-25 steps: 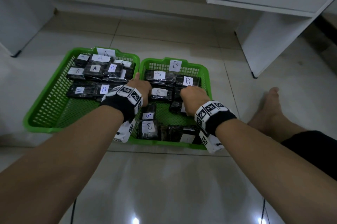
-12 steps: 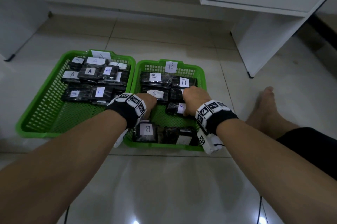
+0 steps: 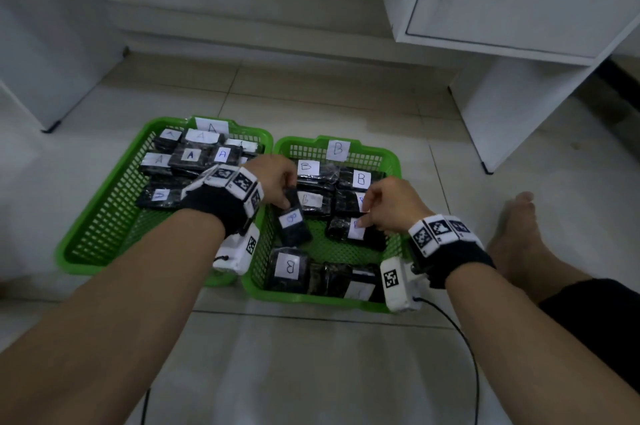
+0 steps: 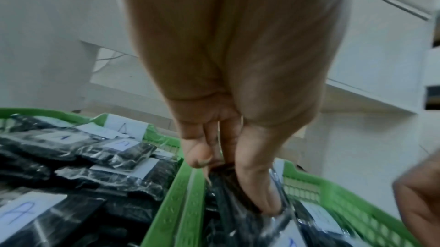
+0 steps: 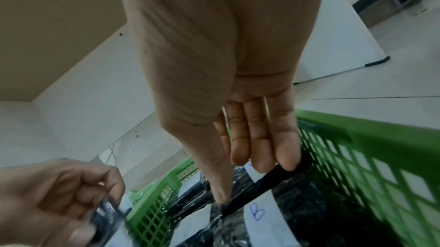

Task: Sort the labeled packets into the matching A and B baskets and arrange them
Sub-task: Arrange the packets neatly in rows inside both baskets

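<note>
Left hand [image 3: 273, 178]: grip closed, thumb and fingers pinching the top end of a black plastic-wrapped packet labelled B [image 3: 292, 222], held over the green mesh plastic basket tagged B [image 3: 375, 151]. Right hand [image 3: 391, 206]: thumb and straight fingers pinch a second B packet [image 3: 341, 230] lying inside that basket.

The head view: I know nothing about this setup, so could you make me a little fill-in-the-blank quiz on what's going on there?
1. The left hand grips a first packet whose label reads ____.
2. The right hand pinches a second packet inside the B basket, which is coloured ____.
3. The paper sign on the far rim of the left-hand basket reads ____.
4. On the floor, right of the baskets, rests a bare ____.

Missing words: B; green; A; foot.
</note>
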The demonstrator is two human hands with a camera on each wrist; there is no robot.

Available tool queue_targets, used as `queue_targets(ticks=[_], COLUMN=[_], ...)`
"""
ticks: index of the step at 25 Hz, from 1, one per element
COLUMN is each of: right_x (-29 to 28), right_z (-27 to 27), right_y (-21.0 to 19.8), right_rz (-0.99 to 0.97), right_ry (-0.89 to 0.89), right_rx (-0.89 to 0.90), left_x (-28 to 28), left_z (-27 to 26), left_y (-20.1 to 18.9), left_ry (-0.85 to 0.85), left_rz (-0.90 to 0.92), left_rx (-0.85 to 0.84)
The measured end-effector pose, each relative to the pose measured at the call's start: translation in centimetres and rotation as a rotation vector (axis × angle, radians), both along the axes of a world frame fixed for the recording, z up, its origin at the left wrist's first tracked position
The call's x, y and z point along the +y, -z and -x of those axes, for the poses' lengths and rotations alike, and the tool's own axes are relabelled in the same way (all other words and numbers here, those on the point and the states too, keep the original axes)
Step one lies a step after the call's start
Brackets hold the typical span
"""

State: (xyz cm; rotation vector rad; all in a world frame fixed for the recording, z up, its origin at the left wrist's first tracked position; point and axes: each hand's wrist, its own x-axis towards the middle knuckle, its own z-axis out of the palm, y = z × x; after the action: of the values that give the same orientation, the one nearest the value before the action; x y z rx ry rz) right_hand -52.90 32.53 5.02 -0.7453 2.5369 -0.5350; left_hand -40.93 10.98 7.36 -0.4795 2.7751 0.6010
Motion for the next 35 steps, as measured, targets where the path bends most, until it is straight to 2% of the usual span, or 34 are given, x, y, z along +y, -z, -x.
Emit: queue_targets(ticks=[2, 4, 8, 11, 13, 15, 17, 19, 22, 25, 27, 30, 33, 35], right_x=[-0.2, -0.7, -1.9, -2.5, -3.1, -3.9, -4.7, -5.4, -6.1, -6.7, -6.8, -6.3, -5.6, -4.9], right_z=[-0.5, -1.1, -2.6, -2.8, -2.2, -1.6, -1.3, -1.2, -1.3, -1.0, -0.7, -0.6, -1.5, -2.4], right_y=[0.0, 0.1, 0.1, 0.2, 0.3, 0.7, 1.0, 1.4, 1.9, 2.9, 3.3, 2.8, 1.1, 0.0], right_rz=[0.083, 0.146, 0.274, 0.392, 0.383, 0.245, 0.099, 0.031, 0.005, -0.061, -0.123, -0.097, 0.016, -0.034], right_ry=[-0.021, -0.069, -0.111, -0.112, -0.177, -0.266, -0.302, -0.306, -0.278, -0.267, -0.284, -0.278, -0.271, -0.308], right_rx=[-0.02, 0.015, 0.116, 0.238, 0.277, 0.33, 0.4, 0.455, 0.47, 0.488, 0.472, 0.426, 0.294, 0.15], left_x=[-1.6, -2.4, -2.3, -2.3, -2.5, -2.4, -2.0, -1.5, -1.0, 0.1, 0.6, 0.2, 0.8, 1.9], left_z=[-0.3, -0.6, -0.8, -0.5, -0.2, 0.1, 0.2, 0.4, 1.0, 1.6, 1.8, 1.9, 1.1, 0.0], left_y=[-0.3, -0.1, 0.5, 1.1, 1.6, 2.1, 2.5, 2.8, 3.1, 3.5, 4.1, 4.2, 3.9, 3.9], left_ry=[-0.139, -0.276, -0.416, -0.463, -0.431, -0.387, -0.315, -0.215, -0.017, 0.131, 0.191, 0.184, 0.163, 0.204], left_rz=[-0.107, -0.3, -0.548, -0.629, -0.603, -0.514, -0.286, -0.08, 0.066, 0.116, 0.19, 0.184, 0.105, 0.061], left_rx=[0.146, 0.254, 0.319, 0.334, 0.31, 0.303, 0.312, 0.347, 0.26, 0.059, -0.015, -0.03, 0.049, -0.013])
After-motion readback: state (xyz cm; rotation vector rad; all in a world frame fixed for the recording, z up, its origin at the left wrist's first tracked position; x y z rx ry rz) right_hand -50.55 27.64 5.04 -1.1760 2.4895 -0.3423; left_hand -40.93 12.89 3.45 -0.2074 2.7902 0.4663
